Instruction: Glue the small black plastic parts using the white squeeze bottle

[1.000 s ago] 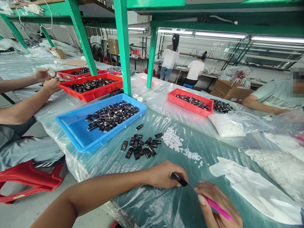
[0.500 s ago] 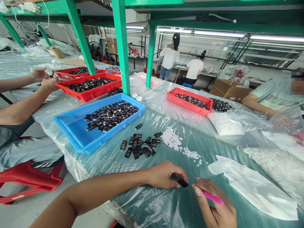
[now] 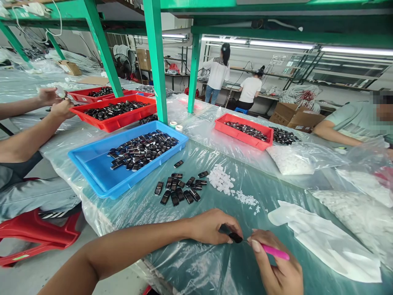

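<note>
A small black part (image 3: 236, 237) is pinched between the fingertips of my left hand (image 3: 215, 227), low over the plastic-covered table. My right hand (image 3: 274, 258) grips a pink-handled tool (image 3: 275, 252), whose thin tip points at the black part; whether it touches is too small to tell. Beyond my left hand lies a loose group of black parts (image 3: 180, 194). Beside them are a pile of white pieces (image 3: 220, 179) and a scatter of smaller white bits (image 3: 247, 199).
A blue tray (image 3: 89, 164) and red trays (image 3: 129, 119) (image 3: 244, 137) hold black parts. White cloth (image 3: 325, 237) and filled bags (image 3: 356, 217) lie right. Green posts (image 3: 156, 61) rise behind. People sit at left and right; two others are at the back.
The black part has turned slightly in my left fingers. The hand of the person at the right has gone out of sight behind the bags. The whole view has shifted slightly.
</note>
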Demonstrator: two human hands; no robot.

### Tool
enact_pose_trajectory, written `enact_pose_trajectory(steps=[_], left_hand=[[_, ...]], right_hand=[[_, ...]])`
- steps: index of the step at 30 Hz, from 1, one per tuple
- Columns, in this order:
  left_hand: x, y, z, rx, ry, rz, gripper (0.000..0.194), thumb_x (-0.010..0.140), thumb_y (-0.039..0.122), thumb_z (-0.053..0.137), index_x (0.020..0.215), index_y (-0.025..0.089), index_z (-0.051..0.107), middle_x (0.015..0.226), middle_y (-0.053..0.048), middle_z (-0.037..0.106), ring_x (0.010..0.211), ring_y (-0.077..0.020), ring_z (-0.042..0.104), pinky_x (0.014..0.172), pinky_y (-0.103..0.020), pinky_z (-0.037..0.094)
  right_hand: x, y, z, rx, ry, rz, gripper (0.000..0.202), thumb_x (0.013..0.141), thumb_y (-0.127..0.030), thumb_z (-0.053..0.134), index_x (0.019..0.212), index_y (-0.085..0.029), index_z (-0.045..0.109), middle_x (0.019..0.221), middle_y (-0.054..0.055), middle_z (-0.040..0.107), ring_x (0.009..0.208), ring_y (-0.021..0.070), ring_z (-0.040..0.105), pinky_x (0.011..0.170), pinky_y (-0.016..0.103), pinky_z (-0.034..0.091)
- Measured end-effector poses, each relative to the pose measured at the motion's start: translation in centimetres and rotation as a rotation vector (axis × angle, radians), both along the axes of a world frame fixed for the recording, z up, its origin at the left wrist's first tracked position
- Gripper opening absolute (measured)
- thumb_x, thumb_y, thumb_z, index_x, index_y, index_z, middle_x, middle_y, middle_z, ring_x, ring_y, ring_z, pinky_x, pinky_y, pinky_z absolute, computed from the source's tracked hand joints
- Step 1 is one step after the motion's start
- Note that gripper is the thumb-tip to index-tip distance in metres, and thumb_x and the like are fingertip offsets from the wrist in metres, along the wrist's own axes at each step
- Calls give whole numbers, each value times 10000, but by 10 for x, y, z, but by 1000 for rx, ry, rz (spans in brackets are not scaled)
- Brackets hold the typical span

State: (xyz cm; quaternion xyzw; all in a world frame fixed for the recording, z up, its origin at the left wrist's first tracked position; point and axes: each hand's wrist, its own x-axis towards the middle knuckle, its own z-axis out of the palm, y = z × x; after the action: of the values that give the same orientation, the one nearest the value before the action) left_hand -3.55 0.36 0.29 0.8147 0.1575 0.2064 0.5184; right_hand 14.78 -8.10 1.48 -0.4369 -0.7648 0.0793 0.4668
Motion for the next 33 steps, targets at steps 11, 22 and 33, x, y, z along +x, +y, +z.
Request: enact_pose_trajectory(steps=[11,22,33], left_hand=[[1,-1,1,-10,16,-4,271,767,109,587,1020,193,631,989,-54,671,937,-179,621,790,-239,477],[-2,-2,5,10,0,6,265,770,109,579,1019,185,626,1013,-58,663,960,-175,614,811,-246,478],[-1,-3,6,9,12,7,274,767,123,584,1027,197,635,1012,-55,669,951,-186,617,808,-253,468]], right_hand=[[2,0,-2,7,45,8,218,774,-68,526,893,-239,589,778,23,657,701,188,630,677,347,497],[0,-2,3,67,-40,-5,199,802,-62,480,866,-224,575,730,23,636,737,184,635,720,337,483],[0,-2,1,22,-53,49,205,801,-43,478,874,-227,529,699,8,584,718,165,602,740,348,461]])
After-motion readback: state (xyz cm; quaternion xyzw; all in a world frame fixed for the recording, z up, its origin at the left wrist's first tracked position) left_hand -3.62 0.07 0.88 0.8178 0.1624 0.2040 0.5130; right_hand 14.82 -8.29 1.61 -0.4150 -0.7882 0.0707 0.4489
